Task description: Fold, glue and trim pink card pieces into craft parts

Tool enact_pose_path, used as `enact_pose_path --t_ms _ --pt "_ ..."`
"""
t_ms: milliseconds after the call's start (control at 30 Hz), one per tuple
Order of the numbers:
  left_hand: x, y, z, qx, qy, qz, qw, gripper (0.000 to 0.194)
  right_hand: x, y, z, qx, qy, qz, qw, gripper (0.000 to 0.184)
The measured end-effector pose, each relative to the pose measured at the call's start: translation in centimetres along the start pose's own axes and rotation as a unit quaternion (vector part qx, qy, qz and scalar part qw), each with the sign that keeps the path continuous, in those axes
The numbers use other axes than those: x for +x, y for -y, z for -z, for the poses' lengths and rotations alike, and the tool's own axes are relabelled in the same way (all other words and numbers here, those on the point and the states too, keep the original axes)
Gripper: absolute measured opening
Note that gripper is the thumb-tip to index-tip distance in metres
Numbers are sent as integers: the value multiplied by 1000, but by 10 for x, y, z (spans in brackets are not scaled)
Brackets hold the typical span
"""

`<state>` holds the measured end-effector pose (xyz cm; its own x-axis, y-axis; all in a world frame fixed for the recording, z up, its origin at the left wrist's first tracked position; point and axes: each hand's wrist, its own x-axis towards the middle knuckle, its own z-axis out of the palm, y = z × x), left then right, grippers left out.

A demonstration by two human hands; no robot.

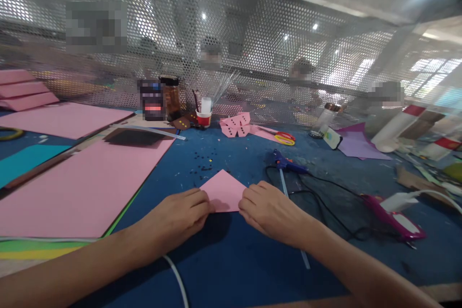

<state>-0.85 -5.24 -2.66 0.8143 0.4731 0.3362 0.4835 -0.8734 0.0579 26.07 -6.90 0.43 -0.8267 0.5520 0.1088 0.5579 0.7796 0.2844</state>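
A small folded pink paper, triangular with its tip pointing away, lies on the blue table in front of me. My left hand rests on its left corner with fingers curled and pressed down on the sheet. My right hand holds down the right corner the same way, fingers bent together. Both forearms reach in from the bottom edge.
Large pink sheets lie at the left over green and yellow ones. A blue glue gun with black cable sits to the right, scissors and folded pink pieces behind. Jars, a cup and white bottles stand by the mesh wall.
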Motion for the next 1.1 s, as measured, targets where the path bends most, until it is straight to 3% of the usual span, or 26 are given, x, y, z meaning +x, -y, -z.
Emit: enact_pose_path --t_ms 467,767,1100 --pt "-5 2 1 -61 -1 24 998 22 0 -4 -4 138 -4 -47 989 9" --pt "-2 8 -6 -127 11 130 983 17 0 -9 -2 215 23 -93 972 10" --pt "5 9 0 -154 8 219 963 16 -1 -10 -6 244 33 -134 960 9"
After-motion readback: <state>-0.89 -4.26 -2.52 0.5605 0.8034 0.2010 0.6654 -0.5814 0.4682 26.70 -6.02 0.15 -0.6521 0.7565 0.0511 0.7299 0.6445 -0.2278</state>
